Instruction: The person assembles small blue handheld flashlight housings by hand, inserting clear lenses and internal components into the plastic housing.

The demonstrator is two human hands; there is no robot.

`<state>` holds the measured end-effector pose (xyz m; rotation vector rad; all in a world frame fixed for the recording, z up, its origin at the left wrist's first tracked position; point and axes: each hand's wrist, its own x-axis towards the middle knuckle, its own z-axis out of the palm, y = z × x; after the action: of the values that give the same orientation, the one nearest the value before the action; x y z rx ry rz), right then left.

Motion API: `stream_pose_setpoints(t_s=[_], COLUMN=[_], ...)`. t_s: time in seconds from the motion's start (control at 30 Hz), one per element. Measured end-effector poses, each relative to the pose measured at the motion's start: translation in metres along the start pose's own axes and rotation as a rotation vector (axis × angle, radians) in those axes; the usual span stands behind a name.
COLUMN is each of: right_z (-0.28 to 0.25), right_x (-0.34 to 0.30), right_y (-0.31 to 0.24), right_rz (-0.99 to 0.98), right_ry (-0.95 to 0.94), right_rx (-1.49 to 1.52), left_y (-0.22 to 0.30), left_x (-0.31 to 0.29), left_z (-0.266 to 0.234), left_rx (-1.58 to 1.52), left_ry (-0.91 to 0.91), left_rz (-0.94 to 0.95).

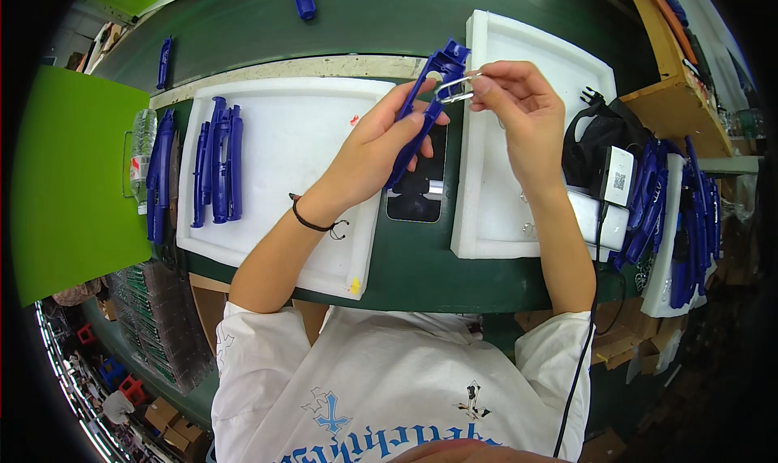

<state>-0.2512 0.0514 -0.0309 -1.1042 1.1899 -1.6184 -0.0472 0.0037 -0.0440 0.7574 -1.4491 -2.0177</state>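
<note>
My left hand [379,143] is closed around a long blue plastic housing [411,143], which it holds tilted with the wider end up and to the right. Between thumb and fingers, my right hand [523,110] pinches a bent metal wire loop [455,92]. The loop's rounded end overlaps the housing near its wider end; whether it is hooked in, I cannot tell. Below the housing, a dark phone [415,208] lies on the green table [421,281], partly hidden by my left hand.
Several blue housings [219,163] lie in the left white foam tray [275,106]. On the right are another foam tray [494,220], a black strap [600,127], a white box-shaped device [619,175] with a cable, and more blue parts [648,208]. A plastic bottle [142,155] stands far left.
</note>
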Motion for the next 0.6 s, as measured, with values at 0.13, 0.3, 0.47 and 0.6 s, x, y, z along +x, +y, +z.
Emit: stream_pose_setpoints(t_s=[0.13, 0.3, 0.47, 0.6], right_z=[-0.005, 0.000, -0.003, 0.000], right_x=[0.000, -0.006, -0.006, -0.002], right_y=[0.004, -0.007, -0.003, 0.004], right_rz=[-0.140, -0.256, -0.320, -0.522], right_ry=[0.026, -0.046, -0.093, -0.062], right_rx=[-0.216, -0.615, -0.685, -0.712], left_y=[-0.001, -0.005, -0.006, -0.007], left_x=[-0.001, -0.001, -0.002, -0.003], left_z=[0.001, 0.002, 0.002, 0.004], left_rx=[0.024, 0.158, 0.276, 0.270], left_ry=[-0.046, -0.043, -0.058, -0.043], left_rz=[0.017, 0.050, 0.088, 0.125])
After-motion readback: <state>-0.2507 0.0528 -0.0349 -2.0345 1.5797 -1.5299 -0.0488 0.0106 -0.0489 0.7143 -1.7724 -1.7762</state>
